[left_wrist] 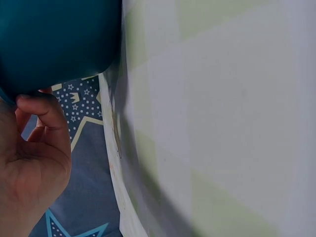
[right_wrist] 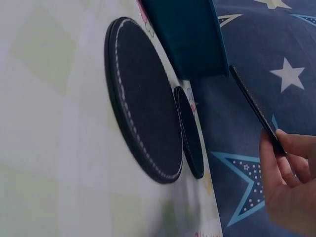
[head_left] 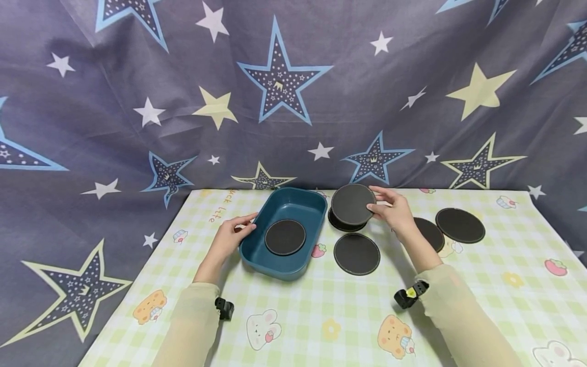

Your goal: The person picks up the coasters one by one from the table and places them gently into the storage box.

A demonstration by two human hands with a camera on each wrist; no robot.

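A teal rectangular container point(head_left: 245, 253) with rounded corners stands left of centre, and a round black coaster point(head_left: 285, 237) lies flat inside it. My left hand point(head_left: 231, 235) pinches the container's left rim, thumb at the edge; the left wrist view shows the hand point(left_wrist: 37, 153) at that rim too. Between thumb and fingers, my right hand point(head_left: 391, 208) holds another coaster point(head_left: 353, 204) by its right edge, raised off the table. In the right wrist view this held coaster point(right_wrist: 254, 106) appears nearly edge-on, with light stitching. Partly hidden beneath it lies a further coaster point(head_left: 344, 225).
One coaster point(head_left: 356, 254) lies in front of the raised one. Two more, a partly covered coaster point(head_left: 430, 234) and a coaster point(head_left: 460, 225), lie right of my right forearm. The checked tablecloth point(head_left: 293, 326) ends at a dark star-patterned curtain point(head_left: 321, 102).
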